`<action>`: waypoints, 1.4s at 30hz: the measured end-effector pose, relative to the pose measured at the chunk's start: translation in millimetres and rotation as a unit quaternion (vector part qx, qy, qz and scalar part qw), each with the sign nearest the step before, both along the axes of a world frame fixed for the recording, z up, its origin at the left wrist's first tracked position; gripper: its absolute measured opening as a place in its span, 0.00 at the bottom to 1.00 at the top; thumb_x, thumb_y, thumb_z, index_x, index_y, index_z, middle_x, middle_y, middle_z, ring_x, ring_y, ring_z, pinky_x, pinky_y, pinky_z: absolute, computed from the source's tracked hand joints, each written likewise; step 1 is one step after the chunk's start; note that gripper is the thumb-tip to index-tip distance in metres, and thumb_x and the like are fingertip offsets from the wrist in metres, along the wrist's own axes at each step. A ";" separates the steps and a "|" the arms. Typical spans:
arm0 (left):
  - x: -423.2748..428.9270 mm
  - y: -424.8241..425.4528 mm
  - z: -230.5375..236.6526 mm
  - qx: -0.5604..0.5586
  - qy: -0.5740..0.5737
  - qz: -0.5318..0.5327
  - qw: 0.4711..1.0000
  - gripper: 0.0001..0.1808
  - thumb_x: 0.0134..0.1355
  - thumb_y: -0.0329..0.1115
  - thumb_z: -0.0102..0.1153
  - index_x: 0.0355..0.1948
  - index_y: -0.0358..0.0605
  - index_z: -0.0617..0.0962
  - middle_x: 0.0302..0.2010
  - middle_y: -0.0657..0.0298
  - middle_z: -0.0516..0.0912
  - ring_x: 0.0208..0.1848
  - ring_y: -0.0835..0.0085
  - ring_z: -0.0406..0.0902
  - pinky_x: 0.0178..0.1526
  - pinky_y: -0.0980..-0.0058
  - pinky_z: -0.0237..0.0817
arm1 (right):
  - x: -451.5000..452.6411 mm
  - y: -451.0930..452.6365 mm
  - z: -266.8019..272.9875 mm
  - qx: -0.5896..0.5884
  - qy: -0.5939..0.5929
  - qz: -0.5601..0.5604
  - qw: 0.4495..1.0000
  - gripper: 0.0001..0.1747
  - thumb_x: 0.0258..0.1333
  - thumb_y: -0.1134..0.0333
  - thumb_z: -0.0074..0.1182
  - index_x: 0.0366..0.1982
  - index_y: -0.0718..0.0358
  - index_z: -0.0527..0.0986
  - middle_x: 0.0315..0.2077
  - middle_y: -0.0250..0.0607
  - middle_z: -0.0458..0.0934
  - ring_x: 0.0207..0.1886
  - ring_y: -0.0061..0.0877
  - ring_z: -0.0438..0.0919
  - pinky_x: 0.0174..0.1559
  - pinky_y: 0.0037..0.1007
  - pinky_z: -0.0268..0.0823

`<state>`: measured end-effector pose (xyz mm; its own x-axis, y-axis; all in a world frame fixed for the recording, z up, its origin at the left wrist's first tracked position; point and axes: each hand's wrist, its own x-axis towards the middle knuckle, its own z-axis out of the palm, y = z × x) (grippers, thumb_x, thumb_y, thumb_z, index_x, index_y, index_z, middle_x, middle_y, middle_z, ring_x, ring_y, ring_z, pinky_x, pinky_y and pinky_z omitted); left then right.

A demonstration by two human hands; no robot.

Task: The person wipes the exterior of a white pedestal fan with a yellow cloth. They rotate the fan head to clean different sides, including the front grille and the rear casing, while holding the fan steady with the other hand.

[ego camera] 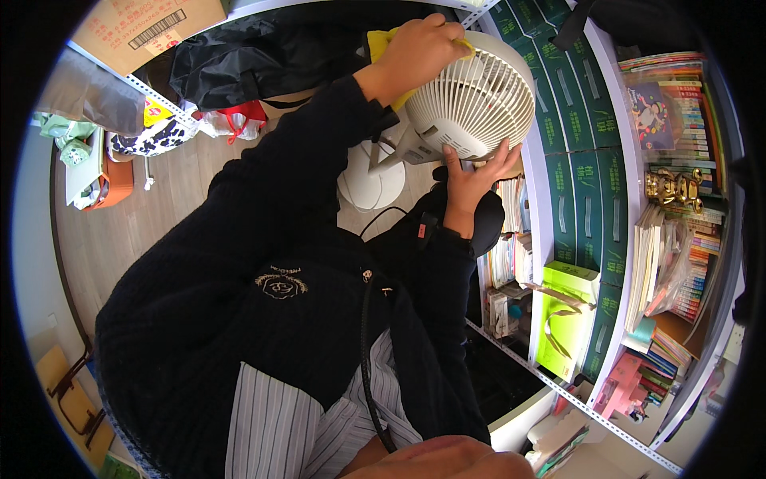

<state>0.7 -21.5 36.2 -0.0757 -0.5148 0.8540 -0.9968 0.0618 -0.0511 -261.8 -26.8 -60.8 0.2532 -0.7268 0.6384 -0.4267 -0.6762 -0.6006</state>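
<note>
A white electric fan [467, 105] stands before me, the ribbed grille of its round head tilted towards me. Its round base [372, 182] rests on the floor, and a dark cable runs close by. My left hand [422, 54] holds a yellow cloth [383, 45] against the upper rim of the grille; part of the cloth is hidden under the hand. At the lower edge of the fan head, my right hand [476, 182] grips the casing, with the thumb and fingers spread over it.
Metal shelving on the right holds stacked green boxes [586, 203], a lime-green box [565, 323], books [697, 263] and a gold bear figurine [673, 188]. A cardboard box [149, 30] and a black bag [233, 66] are at upper left. An orange bin [114, 182] stands at left.
</note>
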 end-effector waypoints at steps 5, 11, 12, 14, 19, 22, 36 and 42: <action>10.1 -14.8 1.8 0.031 -0.005 -0.044 0.999 0.14 0.56 0.34 0.66 0.43 0.57 0.93 0.43 0.76 0.85 0.46 0.72 0.78 0.46 0.72 0.76 | 1.0 -0.6 -1.9 0.006 -0.019 0.003 1.000 0.70 0.38 0.50 0.86 0.78 0.63 0.56 0.79 0.64 0.45 0.81 0.63 0.47 0.76 0.60 0.51; 19.4 -10.7 -1.1 0.004 -0.026 -0.095 0.995 0.13 0.57 0.33 0.65 0.42 0.55 0.93 0.46 0.77 0.86 0.46 0.73 0.78 0.47 0.72 0.76 | -4.2 3.5 1.8 -0.038 0.066 -0.031 0.997 0.72 0.37 0.53 0.87 0.78 0.65 0.55 0.79 0.60 0.42 0.81 0.56 0.49 0.76 0.52 0.60; 20.4 -8.8 -1.0 0.001 -0.031 -0.100 0.994 0.13 0.57 0.33 0.64 0.42 0.54 0.93 0.47 0.77 0.86 0.46 0.73 0.78 0.48 0.72 0.76 | -4.0 4.1 2.1 -0.025 0.052 -0.022 0.998 0.71 0.37 0.52 0.87 0.77 0.65 0.55 0.79 0.62 0.43 0.80 0.58 0.49 0.76 0.55 0.58; 21.1 -3.3 -0.6 -0.004 -0.025 -0.118 0.993 0.13 0.57 0.32 0.64 0.42 0.53 0.93 0.49 0.76 0.87 0.47 0.73 0.78 0.49 0.73 0.76 | -2.9 4.5 2.2 0.004 0.017 -0.005 1.000 0.70 0.37 0.49 0.86 0.77 0.65 0.57 0.78 0.65 0.46 0.80 0.63 0.49 0.75 0.60 0.52; 13.2 13.3 -0.8 0.017 -0.023 -0.126 0.992 0.14 0.57 0.31 0.66 0.43 0.53 0.93 0.51 0.76 0.87 0.48 0.73 0.79 0.50 0.74 0.76 | -1.6 3.8 1.0 0.002 0.018 -0.003 1.000 0.71 0.38 0.52 0.86 0.78 0.64 0.54 0.79 0.64 0.45 0.80 0.60 0.49 0.77 0.55 0.53; 4.9 20.7 -2.8 0.018 -0.008 -0.147 0.989 0.12 0.59 0.32 0.68 0.43 0.54 0.93 0.54 0.74 0.88 0.47 0.73 0.80 0.50 0.74 0.76 | -3.0 3.4 0.3 -0.019 0.041 -0.018 0.999 0.71 0.39 0.53 0.86 0.78 0.63 0.53 0.79 0.64 0.44 0.81 0.59 0.48 0.78 0.53 0.53; 14.6 13.8 -0.9 0.062 0.006 -0.121 0.991 0.21 0.62 0.29 0.66 0.57 0.53 0.86 0.53 0.69 0.89 0.51 0.70 0.82 0.52 0.74 0.77 | -0.3 1.6 -0.6 -0.037 0.038 -0.017 0.998 0.71 0.40 0.47 0.84 0.78 0.64 0.54 0.79 0.66 0.44 0.81 0.63 0.46 0.76 0.61 0.50; 20.1 -13.7 4.6 0.022 -0.020 -0.120 0.992 0.15 0.60 0.31 0.61 0.46 0.50 0.90 0.49 0.71 0.88 0.52 0.69 0.81 0.55 0.72 0.76 | -0.1 3.0 0.3 -0.034 0.048 -0.017 0.998 0.71 0.39 0.48 0.85 0.78 0.65 0.55 0.79 0.65 0.44 0.81 0.61 0.47 0.77 0.58 0.50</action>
